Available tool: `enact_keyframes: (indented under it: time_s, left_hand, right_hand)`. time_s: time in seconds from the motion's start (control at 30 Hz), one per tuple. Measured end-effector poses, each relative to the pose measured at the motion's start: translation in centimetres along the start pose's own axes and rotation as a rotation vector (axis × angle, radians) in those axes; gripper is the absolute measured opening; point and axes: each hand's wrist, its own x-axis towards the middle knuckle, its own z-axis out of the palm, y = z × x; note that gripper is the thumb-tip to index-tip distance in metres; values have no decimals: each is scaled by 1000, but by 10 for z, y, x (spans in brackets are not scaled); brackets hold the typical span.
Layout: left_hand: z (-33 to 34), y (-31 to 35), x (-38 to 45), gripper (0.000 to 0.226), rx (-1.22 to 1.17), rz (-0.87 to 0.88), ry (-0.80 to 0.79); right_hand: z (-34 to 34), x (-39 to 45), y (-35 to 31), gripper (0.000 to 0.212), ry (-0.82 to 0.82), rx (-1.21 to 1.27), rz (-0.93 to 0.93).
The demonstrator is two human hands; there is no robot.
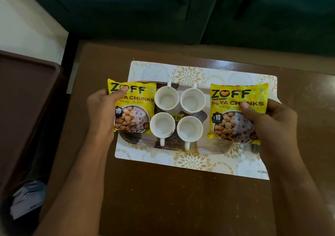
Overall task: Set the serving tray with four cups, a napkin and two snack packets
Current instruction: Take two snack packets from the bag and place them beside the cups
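Several white cups stand in two rows in the middle of a dark leaf-patterned serving tray [213, 145]: the far pair [166, 98] [192, 100] and the near pair [162, 125] [189, 128]. My left hand [101, 109] grips a yellow soya chunks packet [135, 109] over the tray's left end, thumb on its top. My right hand [268, 121] grips a second yellow packet [233, 112] over the tray's right end. The tray sits on a white napkin [190, 161] with gold flower print.
The napkin lies on a brown wooden table [163, 199]. A dark green sofa [181, 9] runs along the far side. A dark brown bin or stool [27, 99] stands at the left, with papers [27, 197] on the floor by it.
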Motion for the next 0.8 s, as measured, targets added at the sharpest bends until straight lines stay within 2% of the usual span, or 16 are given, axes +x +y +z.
enact_keyframes:
  time_s: [0.23, 0.33, 0.47, 0.53, 0.67, 0.8]
  left_hand:
    - [8, -17, -5, 20, 148, 100, 61]
    - [9, -22, -4, 27, 189, 150, 86]
    - [11, -25, 0, 21, 229, 229, 124]
    - [12, -28, 2, 29, 273, 274, 133]
    - [17, -33, 3, 37, 396, 311, 133]
    - [21, -34, -7, 34, 531, 340, 139]
  right_hand:
    - [14, -2, 17, 22, 14, 4, 55]
    - [16, -2, 22, 24, 12, -17, 51]
    - [16, 0, 28, 26, 22, -88, 37]
    - [16, -1, 30, 27, 40, -141, 12]
    - [21, 0, 29, 47, 113, -315, -61]
    - [23, -3, 31, 66, 173, -494, -162]
